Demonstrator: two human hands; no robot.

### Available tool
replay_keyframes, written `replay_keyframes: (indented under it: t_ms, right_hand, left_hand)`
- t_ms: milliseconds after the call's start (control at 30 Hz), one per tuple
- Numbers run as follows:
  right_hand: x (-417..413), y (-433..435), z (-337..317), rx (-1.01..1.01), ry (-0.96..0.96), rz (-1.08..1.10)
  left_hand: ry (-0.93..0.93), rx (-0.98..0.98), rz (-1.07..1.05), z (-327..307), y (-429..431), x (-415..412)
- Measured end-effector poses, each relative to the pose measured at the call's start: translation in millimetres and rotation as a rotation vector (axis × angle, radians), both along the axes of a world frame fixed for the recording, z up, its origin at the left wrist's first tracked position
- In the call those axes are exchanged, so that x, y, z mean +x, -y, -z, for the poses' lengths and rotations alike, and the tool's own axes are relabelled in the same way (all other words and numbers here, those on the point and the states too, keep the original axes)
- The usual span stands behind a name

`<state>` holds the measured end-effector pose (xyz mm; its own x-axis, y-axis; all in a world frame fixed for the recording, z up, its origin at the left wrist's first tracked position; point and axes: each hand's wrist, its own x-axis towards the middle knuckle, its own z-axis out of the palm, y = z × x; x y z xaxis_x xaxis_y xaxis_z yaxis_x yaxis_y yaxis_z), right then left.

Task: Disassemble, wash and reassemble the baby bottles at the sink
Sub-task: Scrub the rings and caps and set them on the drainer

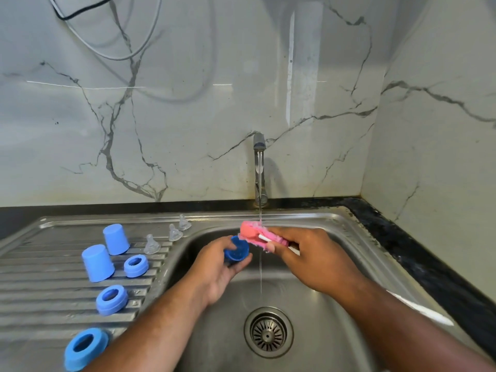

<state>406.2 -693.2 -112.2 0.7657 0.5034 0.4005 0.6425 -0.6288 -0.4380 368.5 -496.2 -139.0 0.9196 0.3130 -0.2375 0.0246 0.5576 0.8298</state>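
Observation:
My left hand [214, 267] grips a dark blue bottle cap [237, 249] over the sink basin, its open side facing up and right. My right hand [308, 257] holds a pink sponge brush [253, 233] with a white handle, its head touching the cap's rim under the thin stream of water. On the drainboard to the left stand two light blue caps [98, 263] upside down, three blue screw rings [136, 265] and three clear silicone teats [152, 244].
The tap [259, 167] runs at the back of the steel sink [335, 224]; the drain [268, 332] lies below the hands. A dark counter edge runs along the right. A marble wall stands behind, with cables hanging at the upper left.

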Motion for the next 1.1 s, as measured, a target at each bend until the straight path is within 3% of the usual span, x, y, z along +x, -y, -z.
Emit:
replay_keyframes:
  t_ms: [133,333,533,700,833,933,1033,1100]
  right_hand:
    - [-1.4,1.5,-1.5,-0.155,-0.002,0.003]
    - [-1.8,-0.5,-2.6,-0.303,0.048,0.025]
    - [-1.2,0.1,-4.6,-0.42,0.184,-0.058]
    - [0.8,0.1,-1.9,-0.433,0.196,-0.002]
    - [4.5,-4.2,0.4,-0.262,-0.042,0.06]
    - [8.1,-4.3,1.5,-0.144,-0.165,0.07]
    - [5.7,-0.5,-0.7,-0.183,-0.083,0.072]
    - [3.4,1.9,-2.6,-0.215,0.049,0.061]
  left_hand:
    - [0.006,-0.023,0.011,1.8,-1.7,-0.9]
    - [0.065,0.207,0.116,0.4,7.2,-4.7]
    - [-0.013,0.534,0.205,1.0,9.9,-11.6]
    - [0.078,0.582,0.267,-1.5,7.8,-10.1]
    - [0.319,0.699,0.287,-5.8,7.5,-9.3]
    - [0.399,0.774,0.278,-5.7,7.4,-10.2]
    - [0.44,0.8,0.307,-1.7,3.7,-10.1]
    - [0.426,0.716,0.296,0.1,4.5,-9.9]
